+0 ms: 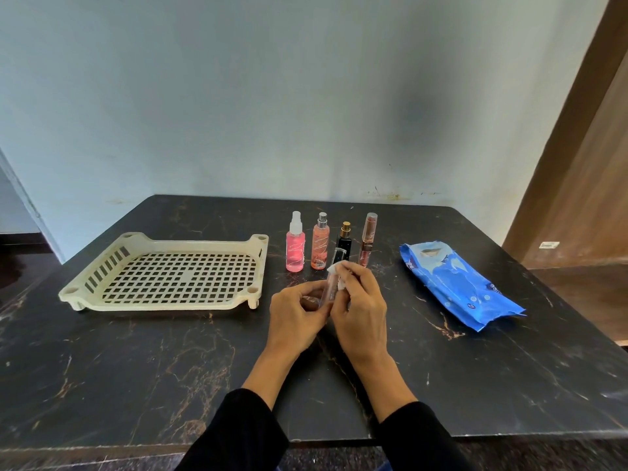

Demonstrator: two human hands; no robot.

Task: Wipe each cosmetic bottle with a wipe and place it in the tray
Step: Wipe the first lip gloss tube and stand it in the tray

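Note:
Above the middle of the black table, my left hand (pixel 296 313) grips the lower end of a slim clear cosmetic tube (pixel 329 287). My right hand (pixel 359 302) pinches a white wipe (pixel 339 271) against the tube's upper part. Behind my hands stand a pink spray bottle (pixel 295 248), an orange spray bottle (pixel 319 244), a small black bottle with a gold cap (pixel 344 244) and a brown lip-gloss tube (pixel 367 241). To the left sits the cream perforated tray (pixel 85 283), with nothing in it.
A blue pack of wipes (pixel 458 283) lies on the right of the black marble table (pixel 136 368). A pale wall runs behind the table, and a wooden door panel stands at the far right.

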